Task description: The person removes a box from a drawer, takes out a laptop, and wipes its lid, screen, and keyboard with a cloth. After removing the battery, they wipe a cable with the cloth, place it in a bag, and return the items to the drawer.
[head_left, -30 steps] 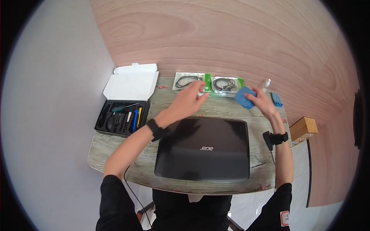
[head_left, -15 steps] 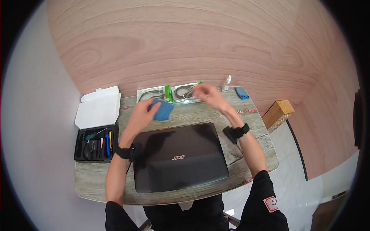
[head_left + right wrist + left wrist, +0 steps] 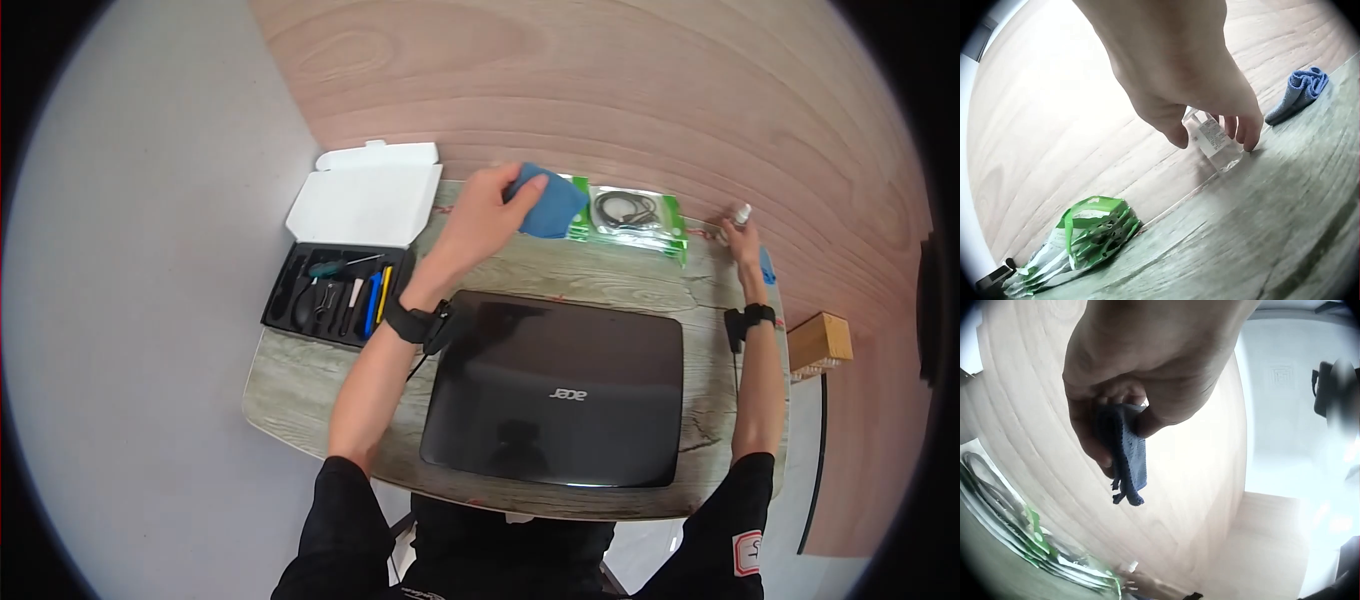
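Note:
My left hand [image 3: 490, 215] pinches a folded blue cloth [image 3: 551, 203] above the back of the table; in the left wrist view the cloth [image 3: 1124, 450] hangs between thumb and fingers. At the back right, my right hand [image 3: 743, 245] is around a small clear bottle with a white cap [image 3: 742, 213]. The right wrist view shows thumb and fingers on either side of the labelled bottle [image 3: 1215, 140], which tilts near the tabletop. A closed dark laptop [image 3: 560, 390] lies in front of me.
An open box of tools [image 3: 340, 295] stands at the left. Bagged cables [image 3: 632, 215] lie along the back edge, partly behind the held cloth. A second blue cloth [image 3: 1300, 94] rests beyond the bottle. A wooden box [image 3: 822, 342] is right of the table.
The blue cloth has passed from my right hand to my left. My right hand has moved right and taken hold of the bottle. The head view has shifted.

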Demonstrator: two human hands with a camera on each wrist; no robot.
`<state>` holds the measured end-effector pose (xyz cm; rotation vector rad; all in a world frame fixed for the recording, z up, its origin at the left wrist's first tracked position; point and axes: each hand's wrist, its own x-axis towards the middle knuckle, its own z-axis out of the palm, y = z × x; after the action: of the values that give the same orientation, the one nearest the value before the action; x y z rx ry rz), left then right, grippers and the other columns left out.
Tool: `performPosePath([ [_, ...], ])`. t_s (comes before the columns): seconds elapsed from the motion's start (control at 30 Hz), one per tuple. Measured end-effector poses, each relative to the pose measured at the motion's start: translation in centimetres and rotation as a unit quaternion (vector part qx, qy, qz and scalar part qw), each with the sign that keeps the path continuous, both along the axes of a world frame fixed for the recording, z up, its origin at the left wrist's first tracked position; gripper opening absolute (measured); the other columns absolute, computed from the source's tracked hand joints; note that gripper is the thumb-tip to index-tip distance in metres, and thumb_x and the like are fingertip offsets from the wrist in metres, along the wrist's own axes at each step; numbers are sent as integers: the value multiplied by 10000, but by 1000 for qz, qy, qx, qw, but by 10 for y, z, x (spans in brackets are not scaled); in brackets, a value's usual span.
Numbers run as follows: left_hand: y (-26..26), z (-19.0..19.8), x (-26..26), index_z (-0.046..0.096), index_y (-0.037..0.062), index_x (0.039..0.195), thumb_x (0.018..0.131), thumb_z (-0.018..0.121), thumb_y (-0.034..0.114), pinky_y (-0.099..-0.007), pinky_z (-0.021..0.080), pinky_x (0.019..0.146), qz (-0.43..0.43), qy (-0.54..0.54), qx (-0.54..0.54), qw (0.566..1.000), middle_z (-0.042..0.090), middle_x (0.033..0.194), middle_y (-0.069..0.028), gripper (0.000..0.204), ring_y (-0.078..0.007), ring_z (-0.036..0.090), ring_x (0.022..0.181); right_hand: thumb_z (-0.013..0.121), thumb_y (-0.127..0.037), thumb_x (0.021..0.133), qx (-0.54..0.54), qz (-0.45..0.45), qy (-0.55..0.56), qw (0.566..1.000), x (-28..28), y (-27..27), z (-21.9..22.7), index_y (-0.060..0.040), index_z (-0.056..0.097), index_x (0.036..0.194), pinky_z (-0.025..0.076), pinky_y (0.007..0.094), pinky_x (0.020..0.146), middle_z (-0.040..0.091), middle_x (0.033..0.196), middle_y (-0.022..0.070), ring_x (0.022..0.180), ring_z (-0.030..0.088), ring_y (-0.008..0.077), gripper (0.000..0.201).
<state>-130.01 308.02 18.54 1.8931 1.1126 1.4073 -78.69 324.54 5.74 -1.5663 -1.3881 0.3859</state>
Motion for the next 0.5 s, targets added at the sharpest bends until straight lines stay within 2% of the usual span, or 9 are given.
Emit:
performPosePath([
  [0.1, -7, -5, 2, 547, -59, 833, 986, 638, 248, -356, 336, 553, -18, 8, 5, 1000, 455, 632, -85, 354, -128, 359, 616, 762, -297, 889, -17, -35, -85, 996, 13, 4, -5, -15, 644, 1135, 501, 347, 817, 688, 977, 74, 881, 631, 177, 392],
  [0.2, -14, -3, 1, 547, -58, 840, 979, 644, 258, -364, 330, 549, -1, 29, -13, 999, 450, 627, -117, 358, -156, 351, 604, 741, -303, 914, -9, -16, -55, 998, 5, -6, 3, -5, 655, 1114, 489, 330, 783, 675, 962, 59, 861, 612, 158, 369],
  [0.27, -11, -6, -1, 546, -57, 842, 971, 651, 265, -369, 330, 548, 20, 53, 2, 998, 451, 633, -138, 363, -174, 350, 601, 707, -313, 958, 27, 49, -9, 998, -14, -27, 23, -8, 643, 1145, 489, 310, 772, 661, 943, 43, 861, 597, 119, 363],
  [0.33, -7, -9, 3, 544, -56, 846, 964, 657, 271, -372, 332, 547, 22, 67, 16, 997, 456, 639, -151, 366, -188, 349, 599, 691, -305, 980, 48, 100, 42, 993, -58, -69, 64, -12, 635, 1155, 487, 291, 762, 659, 939, 34, 864, 591, 99, 346],
  [0.43, -9, -1, 6, 545, -59, 862, 954, 666, 261, -364, 352, 558, 14, 82, 23, 996, 471, 655, -152, 354, -187, 359, 610, 646, -277, 1017, 78, 209, 21, 975, -107, -116, 114, -20, 571, 1276, 474, 252, 732, 658, 955, 18, 846, 580, 83, 372],
  [0.5, -9, -4, 15, 548, -60, 870, 954, 667, 252, -361, 363, 569, -19, 38, 3, 999, 481, 666, -144, 344, -180, 372, 623, 631, -246, 1026, 89, 255, 13, 963, -139, -143, 136, -16, 506, 1363, 469, 251, 701, 659, 959, 16, 811, 573, 78, 428],
])
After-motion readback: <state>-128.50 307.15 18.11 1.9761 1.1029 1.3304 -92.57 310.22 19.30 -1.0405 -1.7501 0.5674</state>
